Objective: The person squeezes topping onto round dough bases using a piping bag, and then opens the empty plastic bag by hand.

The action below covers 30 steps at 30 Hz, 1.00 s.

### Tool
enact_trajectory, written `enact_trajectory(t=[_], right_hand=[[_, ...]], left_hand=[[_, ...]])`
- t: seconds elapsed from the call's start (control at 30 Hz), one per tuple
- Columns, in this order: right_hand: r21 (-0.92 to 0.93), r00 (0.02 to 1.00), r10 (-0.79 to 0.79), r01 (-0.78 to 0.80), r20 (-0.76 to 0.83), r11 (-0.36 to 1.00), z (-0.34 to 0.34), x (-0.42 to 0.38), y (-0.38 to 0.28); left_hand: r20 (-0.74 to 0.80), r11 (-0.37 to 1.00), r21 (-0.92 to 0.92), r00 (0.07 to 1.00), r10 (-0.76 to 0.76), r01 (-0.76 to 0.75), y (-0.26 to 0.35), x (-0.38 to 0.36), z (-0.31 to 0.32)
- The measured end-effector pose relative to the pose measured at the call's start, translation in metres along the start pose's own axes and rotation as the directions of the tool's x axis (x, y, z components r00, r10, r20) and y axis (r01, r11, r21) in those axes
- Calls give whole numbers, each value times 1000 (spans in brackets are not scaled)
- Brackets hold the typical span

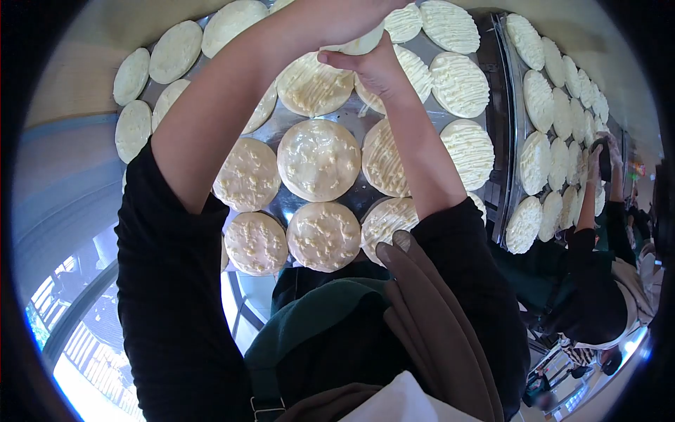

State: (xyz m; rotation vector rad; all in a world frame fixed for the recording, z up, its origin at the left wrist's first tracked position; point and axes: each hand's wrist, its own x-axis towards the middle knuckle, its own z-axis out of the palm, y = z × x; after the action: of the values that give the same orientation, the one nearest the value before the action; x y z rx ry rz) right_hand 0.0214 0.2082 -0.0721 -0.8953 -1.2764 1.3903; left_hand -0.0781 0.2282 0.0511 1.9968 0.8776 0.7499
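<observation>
My left hand [362,13] reaches across the top of the view, its fingers cut off by the upper edge. Just below it, my right hand [376,69] curls round a pale, rounded object [363,45], thumb pointing left; most of that object is hidden, and I cannot tell its kind. Beneath both hands lies a metal tray [342,191] of flat, round dough pieces. One glossy round [318,160] bears small crumbly bits, while another round [459,84] to the right carries pale wavy lines of topping.
On the right stands a second tray [500,133] with several topped rounds [537,100], a dark gap between the trays. Another person's gloved hands [605,155] hold a dark object over it. A window [91,352] is at lower left.
</observation>
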Motion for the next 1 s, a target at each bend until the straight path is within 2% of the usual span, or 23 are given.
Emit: enact_trajectory(t=[0.03, 0.1, 0.2, 0.23, 0.3, 0.33, 0.43, 0.5, 0.6, 0.63, 0.73, 0.83, 0.93, 0.97, 1.0], right_hand=[[21, 999, 29, -29, -19, 999, 3, -1, -3], [65, 994, 93, -89, -57, 994, 9, -3, -10], [137, 976, 84, -57, -203, 989, 16, -6, 2], [101, 980, 93, -76, -177, 992, 15, -8, 6], [25, 986, 109, -107, -125, 994, 13, -13, 15], [45, 989, 110, -106, -100, 993, 13, -17, 20], [144, 992, 116, -108, -48, 984, 20, -29, 32], [260, 990, 134, -119, -40, 958, 29, -34, 39], [250, 952, 277, -239, -130, 938, 41, -40, 49], [287, 960, 272, -242, -68, 927, 41, -39, 44], [77, 958, 115, -98, -264, 992, 30, -29, 86], [-126, 903, -65, 12, -425, 992, 9, -16, 67], [-197, 910, -112, 34, -399, 980, -7, -11, 51], [-221, 910, -151, 67, -386, 973, -5, -14, 48], [-156, 931, -104, 52, -350, 986, -1, -18, 55]], left_hand=[[-15, 998, -24, 998, 58, -58, -1, -1, 1], [25, 1000, -17, 999, 26, -25, -1, 1, 0], [59, 996, 26, 994, -87, 86, 7, 0, -3], [64, 990, 47, 989, -134, 131, 10, -1, -4], [12, 1000, 1, 1000, -3, 3, 7, -4, 1], [-16, 998, -19, 998, 60, -60, 6, -5, 3], [61, 998, -14, 996, -67, 68, 10, -3, 1], [65, 999, -25, 997, -35, 36, 9, -5, 4], [97, 1000, -5, 995, 29, -29, 2, -6, 9], [111, 999, 7, 993, 50, -51, 0, -6, 10], [55, 998, 27, 997, 58, -60, 1, -9, 13], [41, 996, 42, 996, -80, 78, 3, -4, 14], [-31, 994, -65, 996, 86, -87, -6, 1, 20], [-31, 998, -44, 999, 44, -45, -6, 0, 21], [-31, 1000, -23, 1000, 3, -4, -3, -2, 21]])
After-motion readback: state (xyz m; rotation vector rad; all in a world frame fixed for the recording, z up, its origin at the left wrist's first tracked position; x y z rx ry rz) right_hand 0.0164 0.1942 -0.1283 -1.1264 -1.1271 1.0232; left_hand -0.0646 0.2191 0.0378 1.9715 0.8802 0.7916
